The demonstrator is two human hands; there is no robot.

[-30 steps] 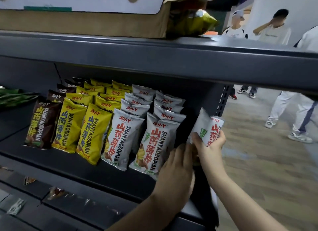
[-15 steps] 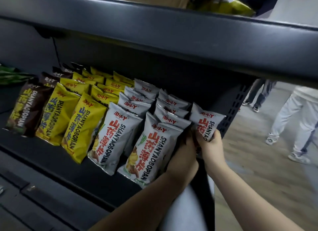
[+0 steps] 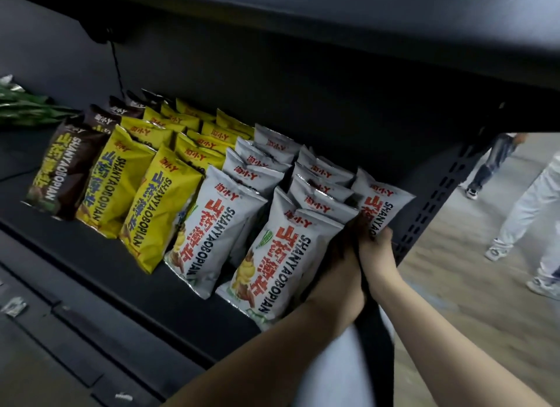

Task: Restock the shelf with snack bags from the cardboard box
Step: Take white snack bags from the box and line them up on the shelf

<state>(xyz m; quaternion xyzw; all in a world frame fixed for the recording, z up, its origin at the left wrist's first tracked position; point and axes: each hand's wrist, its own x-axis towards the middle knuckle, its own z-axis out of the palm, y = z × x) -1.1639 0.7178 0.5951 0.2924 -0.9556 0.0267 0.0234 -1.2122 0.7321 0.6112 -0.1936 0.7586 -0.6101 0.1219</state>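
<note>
On the dark shelf (image 3: 100,264) stand rows of snack bags: brown (image 3: 60,170) at the left, yellow (image 3: 151,203) in the middle, white (image 3: 272,255) at the right. My right hand (image 3: 377,252) grips a white snack bag (image 3: 383,200) at the shelf's far right end, upright beside the last white row. My left hand (image 3: 342,270) presses flat against the right side of the front white bag, fingers hidden between the bags. The cardboard box is out of view.
The upper shelf board (image 3: 394,43) hangs low over the bags. A perforated upright post (image 3: 436,200) bounds the shelf on the right. Green packets (image 3: 27,109) lie at the far left. People's legs (image 3: 533,200) stand on the floor at the right.
My right hand has carried the white bag from outside the post into the shelf's right end. My left hand moved up against the front white bag. The camera tilted down.
</note>
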